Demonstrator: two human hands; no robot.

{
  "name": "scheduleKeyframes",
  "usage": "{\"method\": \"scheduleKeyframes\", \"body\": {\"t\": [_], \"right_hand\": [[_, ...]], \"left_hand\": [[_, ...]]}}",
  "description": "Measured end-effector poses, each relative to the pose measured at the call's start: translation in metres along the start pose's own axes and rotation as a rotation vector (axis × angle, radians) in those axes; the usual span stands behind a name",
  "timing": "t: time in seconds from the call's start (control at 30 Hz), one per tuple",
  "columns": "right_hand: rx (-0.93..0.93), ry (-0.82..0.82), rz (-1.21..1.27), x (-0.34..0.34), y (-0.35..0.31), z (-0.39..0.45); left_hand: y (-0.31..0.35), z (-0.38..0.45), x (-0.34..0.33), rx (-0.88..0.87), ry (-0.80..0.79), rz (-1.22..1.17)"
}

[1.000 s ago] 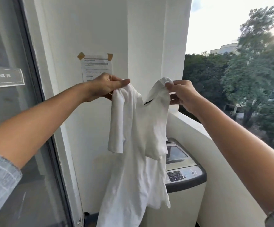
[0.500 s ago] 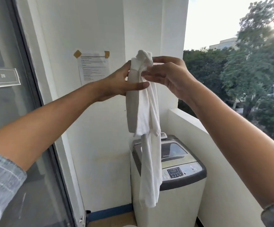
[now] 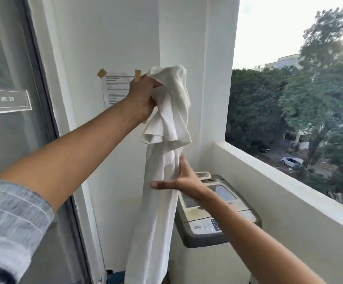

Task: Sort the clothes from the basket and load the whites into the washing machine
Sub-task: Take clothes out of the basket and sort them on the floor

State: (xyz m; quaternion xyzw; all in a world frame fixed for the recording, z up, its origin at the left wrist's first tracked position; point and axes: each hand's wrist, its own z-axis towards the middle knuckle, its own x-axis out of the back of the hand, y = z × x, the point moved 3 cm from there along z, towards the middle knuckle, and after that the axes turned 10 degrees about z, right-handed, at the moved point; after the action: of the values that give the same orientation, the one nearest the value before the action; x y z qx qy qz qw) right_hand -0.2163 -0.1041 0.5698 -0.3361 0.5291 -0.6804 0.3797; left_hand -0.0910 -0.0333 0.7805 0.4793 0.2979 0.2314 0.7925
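A white shirt [image 3: 166, 124] hangs long and folded lengthwise in front of the white wall. My left hand [image 3: 143, 97] grips its bunched top, held high. My right hand [image 3: 183, 177] is lower down, fingers spread and straight, thumb across the front of the hanging cloth and the other fingers against its right side. Behind and below stands the top-load washing machine [image 3: 213, 218], grey-rimmed, with its lid down. The shirt's lower end drops past the frame's bottom edge. No basket is in view.
A glass door [image 3: 13, 119] with a small label fills the left. A taped paper notice [image 3: 115, 89] hangs on the wall behind my left hand. A white balcony parapet [image 3: 289, 185] runs along the right, with trees and parked cars beyond.
My right hand let go of the shirt's top and dropped to its middle, now open against the cloth. My left hand kept hold of the top, and the shirt hangs lower and longer.
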Motion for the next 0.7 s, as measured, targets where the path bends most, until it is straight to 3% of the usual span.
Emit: {"method": "scheduleKeyframes", "body": {"t": [0.1,0.2,0.33,0.37,0.43,0.53,0.6,0.7], "right_hand": [[-0.065,-0.083,0.277,-0.026,0.022,0.008],[-0.137,0.107,0.392,-0.025,0.02,0.015],[0.203,0.372,0.262,0.005,-0.019,0.014],[0.292,0.394,0.188,0.01,-0.031,0.013],[0.376,0.402,0.011,0.018,-0.053,0.017],[0.326,0.327,-0.396,0.018,-0.084,0.026],[0.272,0.262,-0.637,0.014,-0.102,0.027],[0.274,0.271,-0.821,0.01,-0.118,0.029]], "left_hand": [[0.0,0.007,0.004,0.043,0.15,-0.044],[0.005,0.02,0.04,0.062,0.426,0.06],[-0.003,0.016,0.102,0.13,0.685,0.31],[-0.01,0.014,0.111,0.197,0.664,0.362],[-0.025,0.013,0.119,0.369,0.462,0.394],[-0.042,0.008,0.123,0.652,0.144,0.725],[-0.05,0.01,0.123,0.677,0.029,0.984],[-0.056,0.012,0.099,0.538,-0.139,1.11]]}}
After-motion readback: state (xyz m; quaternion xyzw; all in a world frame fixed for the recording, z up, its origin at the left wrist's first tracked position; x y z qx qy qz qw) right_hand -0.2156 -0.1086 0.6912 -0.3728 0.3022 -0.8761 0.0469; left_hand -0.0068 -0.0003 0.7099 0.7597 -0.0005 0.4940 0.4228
